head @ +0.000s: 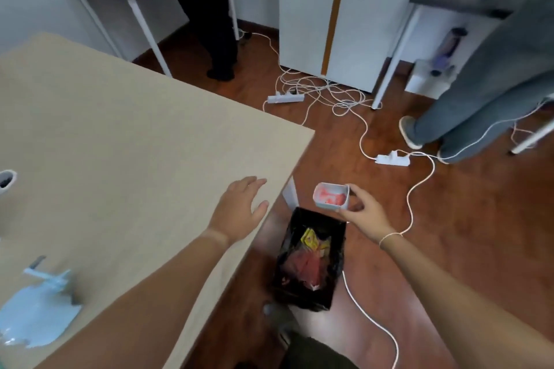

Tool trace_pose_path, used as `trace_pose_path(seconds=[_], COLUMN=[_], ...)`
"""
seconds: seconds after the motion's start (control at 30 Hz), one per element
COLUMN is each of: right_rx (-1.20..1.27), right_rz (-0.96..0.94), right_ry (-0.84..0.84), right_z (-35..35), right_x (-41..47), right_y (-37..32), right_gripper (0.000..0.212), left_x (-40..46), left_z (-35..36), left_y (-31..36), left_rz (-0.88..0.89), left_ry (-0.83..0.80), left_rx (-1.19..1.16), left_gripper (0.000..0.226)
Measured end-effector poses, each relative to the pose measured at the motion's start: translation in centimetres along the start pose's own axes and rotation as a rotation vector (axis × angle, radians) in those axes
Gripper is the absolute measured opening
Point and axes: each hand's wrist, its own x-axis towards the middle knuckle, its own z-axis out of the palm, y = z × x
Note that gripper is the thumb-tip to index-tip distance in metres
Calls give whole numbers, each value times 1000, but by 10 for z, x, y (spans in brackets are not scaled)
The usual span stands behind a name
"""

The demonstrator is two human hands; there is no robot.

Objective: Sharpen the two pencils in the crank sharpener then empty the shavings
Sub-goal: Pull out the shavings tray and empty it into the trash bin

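My right hand (361, 213) holds the small white shavings drawer (331, 195), upright, with reddish shavings inside, just above the far rim of a black-lined waste bin (308, 257) on the floor. My left hand (239, 210) rests flat and open on the right edge of the beige table (126, 135), holding nothing. The light-blue crank sharpener (36, 305) sits blurred at the table's near left, its crank handle pointing up-left. No pencils can be made out.
White cables and two power strips (392, 159) lie on the wooden floor beyond the bin. Two people stand at desks at the back and right. A white cabinet (344, 15) stands at the far wall. A white cup edge (6, 181) shows at the left.
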Motion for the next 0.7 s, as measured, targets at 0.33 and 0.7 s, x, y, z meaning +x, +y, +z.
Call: trace_pose_path(seconds=[0.33,0.7], right_rx=[67,61], right_rz=[249,408], right_ry=[14,-74], right_z=[38,104], right_x=[-12,3], right_y=[111,156], right_gripper=[43,55], left_x=[43,50], left_z=[38,70], left_y=[0,-15], left_rz=[164,172], left_ry=[0,37], left_rx=[214,201], left_gripper=[57,52])
